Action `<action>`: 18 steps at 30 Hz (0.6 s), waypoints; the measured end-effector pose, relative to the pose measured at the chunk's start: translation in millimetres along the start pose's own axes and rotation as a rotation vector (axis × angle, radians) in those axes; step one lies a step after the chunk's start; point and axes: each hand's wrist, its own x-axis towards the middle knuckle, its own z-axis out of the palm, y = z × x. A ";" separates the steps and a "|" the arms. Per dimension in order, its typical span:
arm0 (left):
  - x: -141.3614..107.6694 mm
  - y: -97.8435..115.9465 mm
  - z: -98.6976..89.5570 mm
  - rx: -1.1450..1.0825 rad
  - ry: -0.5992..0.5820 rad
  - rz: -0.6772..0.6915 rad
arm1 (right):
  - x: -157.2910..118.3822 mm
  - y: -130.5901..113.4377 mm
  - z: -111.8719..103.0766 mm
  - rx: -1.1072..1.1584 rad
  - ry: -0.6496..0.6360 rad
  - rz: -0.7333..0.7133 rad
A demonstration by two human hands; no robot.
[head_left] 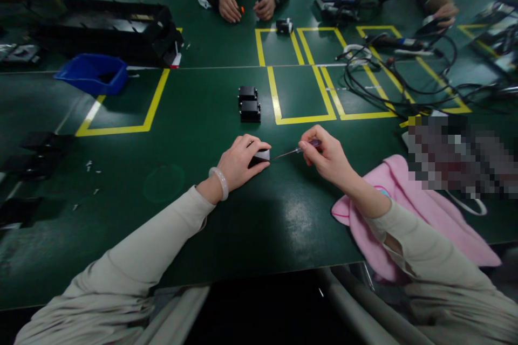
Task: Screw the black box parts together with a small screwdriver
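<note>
At the centre of the frame, a small black block (262,156) is held by the left hand (242,161), fingers clamped on it. A screwdriver (298,150) is gripped by the right hand (326,153), fingers pinched on its handle, tip at the block's right end; 2 black parts (250,110) are seen above.

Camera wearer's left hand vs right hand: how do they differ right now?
The left hand holds a black part; the right hand grips a screwdriver by its handle.
The left hand has a pale bracelet at the wrist; the right hand shows none.
Both are ungloved, below light sleeves.
</note>
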 end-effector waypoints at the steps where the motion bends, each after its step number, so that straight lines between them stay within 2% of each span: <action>1: 0.0 0.0 -0.1 0.001 0.005 -0.002 | 0.0 0.1 0.1 0.006 0.003 0.002; 18: 0.2 -0.9 -0.5 0.009 -0.001 -0.001 | 0.6 0.7 -0.2 0.003 -0.015 -0.001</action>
